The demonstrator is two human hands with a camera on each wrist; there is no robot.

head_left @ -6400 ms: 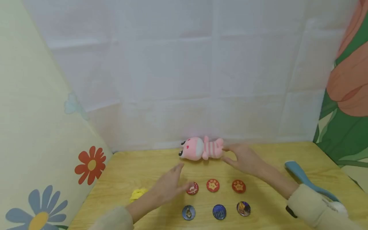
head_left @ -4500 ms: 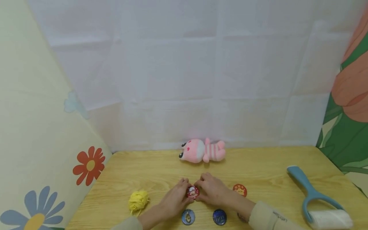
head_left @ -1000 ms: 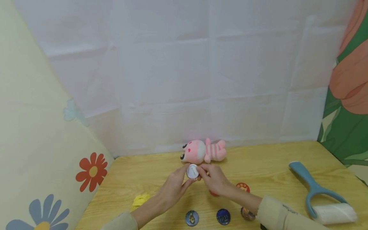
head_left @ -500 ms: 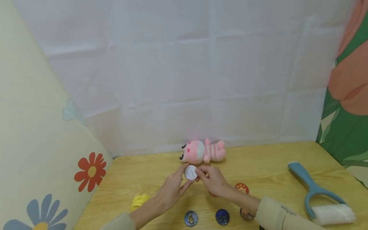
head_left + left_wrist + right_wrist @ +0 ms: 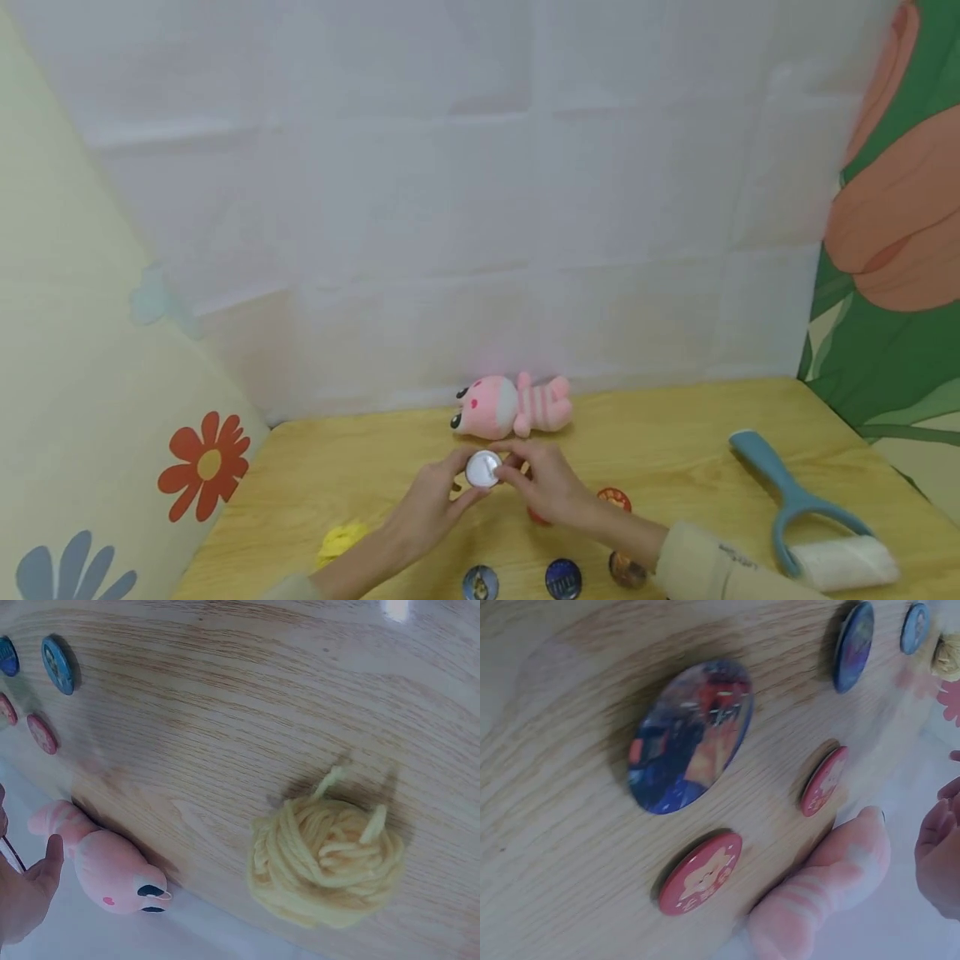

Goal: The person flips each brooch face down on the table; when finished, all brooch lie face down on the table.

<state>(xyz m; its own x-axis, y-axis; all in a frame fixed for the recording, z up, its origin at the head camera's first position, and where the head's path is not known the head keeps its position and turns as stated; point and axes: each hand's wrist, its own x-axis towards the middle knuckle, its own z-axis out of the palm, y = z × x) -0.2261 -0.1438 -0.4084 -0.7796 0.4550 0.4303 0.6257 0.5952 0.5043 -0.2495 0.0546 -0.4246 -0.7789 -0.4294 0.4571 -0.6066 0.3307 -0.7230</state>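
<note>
A round pin badge (image 5: 482, 469) is held above the table, its white back and metal pin facing the head camera. My left hand (image 5: 429, 508) grips its rim between thumb and fingers from the left. From the right, my right hand (image 5: 551, 483) pinches at the badge's back, thumb by the pin. Below lie a blue badge (image 5: 480, 582), a dark blue one (image 5: 563, 578) and a multicoloured one (image 5: 690, 739). Two red star badges, one nearer (image 5: 701, 874) and one farther (image 5: 825, 780), show in the right wrist view; the right arm partly covers them in the head view.
A pink striped plush toy (image 5: 513, 406) lies by the white backdrop (image 5: 405, 208). Yellow yarn (image 5: 326, 859) sits left of the left forearm. On the right of the wooden table (image 5: 675, 433) rests a lint roller (image 5: 798, 504) with a blue handle.
Both hands came together on the red badge, lifted it and turned its white back up. In the last half second, the right fingers shifted farther over the back and the head view moved slightly.
</note>
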